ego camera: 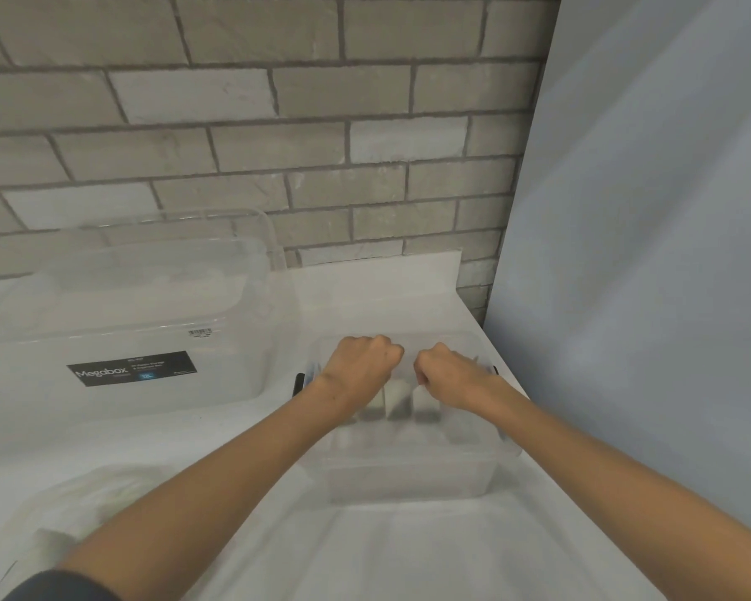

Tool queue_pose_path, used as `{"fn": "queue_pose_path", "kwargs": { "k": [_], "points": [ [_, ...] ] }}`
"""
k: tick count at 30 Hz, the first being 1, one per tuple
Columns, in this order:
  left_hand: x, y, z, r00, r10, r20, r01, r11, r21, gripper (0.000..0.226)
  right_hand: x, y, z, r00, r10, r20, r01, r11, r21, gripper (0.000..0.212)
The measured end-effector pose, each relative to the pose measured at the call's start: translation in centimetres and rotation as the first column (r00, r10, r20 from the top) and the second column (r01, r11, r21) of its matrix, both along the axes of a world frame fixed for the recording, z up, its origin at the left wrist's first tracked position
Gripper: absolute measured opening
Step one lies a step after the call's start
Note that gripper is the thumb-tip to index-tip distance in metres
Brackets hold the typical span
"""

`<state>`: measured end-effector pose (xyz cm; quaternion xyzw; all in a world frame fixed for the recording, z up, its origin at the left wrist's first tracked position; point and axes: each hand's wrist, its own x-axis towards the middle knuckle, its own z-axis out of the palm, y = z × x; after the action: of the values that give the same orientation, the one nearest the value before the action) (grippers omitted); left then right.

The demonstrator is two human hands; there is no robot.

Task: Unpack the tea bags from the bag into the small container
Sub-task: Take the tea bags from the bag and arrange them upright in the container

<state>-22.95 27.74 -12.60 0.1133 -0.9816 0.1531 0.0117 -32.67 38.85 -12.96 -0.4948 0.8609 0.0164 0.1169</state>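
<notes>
As my left hand (pixel 360 366) and right hand (pixel 447 377) sat, fingers curled, in the small container (pixel 408 483), I was lining up tea bags (pixel 397 401) inside it; whether they pinched one I could not tell. Next, I judged, came a reach to the bag (pixel 96 505) left of it.

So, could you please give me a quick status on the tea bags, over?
Left hand and right hand curled inside small container; grip unclear. Tea bags upright in a row beneath them. Bag lies lower left, nothing blocking.
</notes>
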Motion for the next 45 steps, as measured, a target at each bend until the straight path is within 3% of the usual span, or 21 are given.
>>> {"fn": "queue_pose_path", "kwargs": {
  "k": [10, 15, 23, 29, 35, 40, 45],
  "points": [
    [0.7, -0.6, 0.3, 0.999, 0.002, -0.044, -0.002, 1.0, 0.003, 0.005, 0.7, -0.6, 0.2, 0.99, 0.006, -0.143, -0.005, 1.0, 0.01, 0.03],
    [1.1, -0.6, 0.3, 0.999, 0.018, -0.048, -0.018, 1.0, -0.003, 0.019, 0.6, -0.9, 0.4, 0.963, 0.059, -0.263, -0.045, 0.997, 0.06, 0.032],
    [2.2, -0.5, 1.1, 0.997, 0.027, -0.067, -0.026, 0.999, 0.021, 0.02, 0.7, -1.1, 0.5, 0.941, 0.093, -0.324, -0.063, 0.993, 0.102, 0.025],
    [3.6, -0.9, 2.1, 0.985, 0.043, -0.165, -0.023, 0.992, 0.123, 0.025, 1.0, -1.1, 1.6, 0.954, 0.018, -0.298, -0.008, 0.999, 0.036, 0.032],
    [8.0, -1.7, 5.0, 0.965, 0.117, -0.236, -0.032, 0.941, 0.336, 0.02, 4.0, -1.3, 6.1, 0.968, -0.035, -0.248, -0.006, 0.987, -0.163, 0.024],
    [15.7, -4.1, 6.7, 0.927, 0.267, -0.262, -0.119, 0.874, 0.471, 0.015, 9.9, -2.6, 9.3, 0.993, 0.052, -0.107, -0.083, 0.948, -0.306, 0.024],
    [24.6, -7.6, 6.4, 0.877, 0.437, -0.198, -0.268, 0.788, 0.554, 0.013, 16.9, -6.0, 9.5, 0.979, 0.202, -0.024, -0.199, 0.926, -0.32, 0.023]
  ]
}}
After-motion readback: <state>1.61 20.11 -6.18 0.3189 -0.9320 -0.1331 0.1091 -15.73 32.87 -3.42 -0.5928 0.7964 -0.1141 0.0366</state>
